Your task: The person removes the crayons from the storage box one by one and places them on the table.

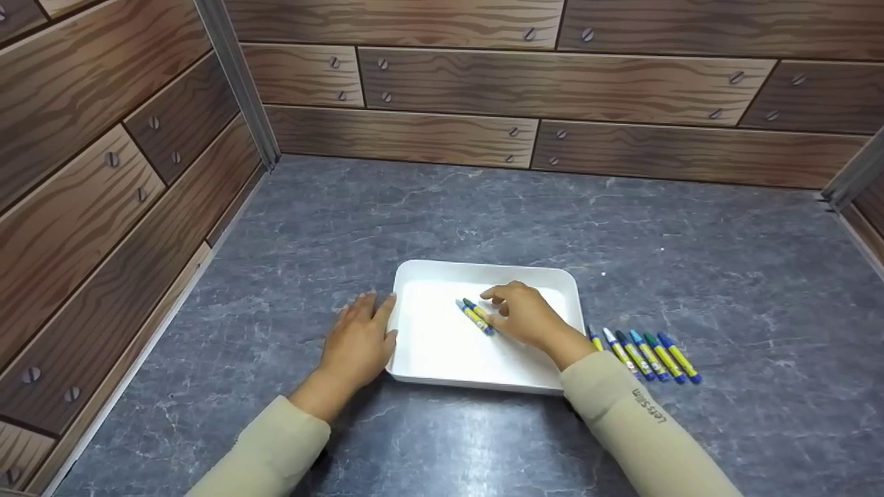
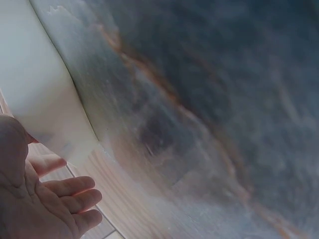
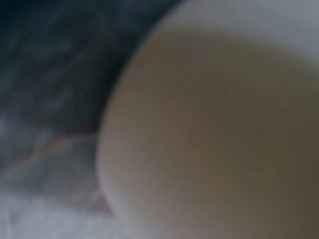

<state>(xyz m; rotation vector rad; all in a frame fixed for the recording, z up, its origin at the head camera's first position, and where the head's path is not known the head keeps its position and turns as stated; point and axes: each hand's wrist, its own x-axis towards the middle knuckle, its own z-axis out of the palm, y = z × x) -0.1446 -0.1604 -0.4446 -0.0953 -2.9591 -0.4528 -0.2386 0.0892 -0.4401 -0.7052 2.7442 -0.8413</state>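
A white rectangular tray (image 1: 442, 359) lies on the grey table. My left hand (image 1: 356, 342) rests against its left side, fingers extended; the left wrist view shows this hand (image 2: 55, 204) below the tray wall (image 2: 45, 74). Inside the tray lie two yellow-wrapped crayons side by side, a light-blue-tipped crayon (image 1: 475, 319) and a dark-green-tipped crayon (image 1: 474, 307). Just right of them is my right hand (image 1: 528, 317), its fingers loosely bent with a gap between thumb and forefinger. Its thumb is close to the crayons; contact is unclear. The right wrist view is too blurred to show the fingers.
Outside the tray, to its right, several crayons (image 1: 649, 355) lie in a slanted row, partly hidden by the right sleeve (image 1: 621, 400). Wood-patterned panels (image 1: 442, 83) border the table at the back and sides.
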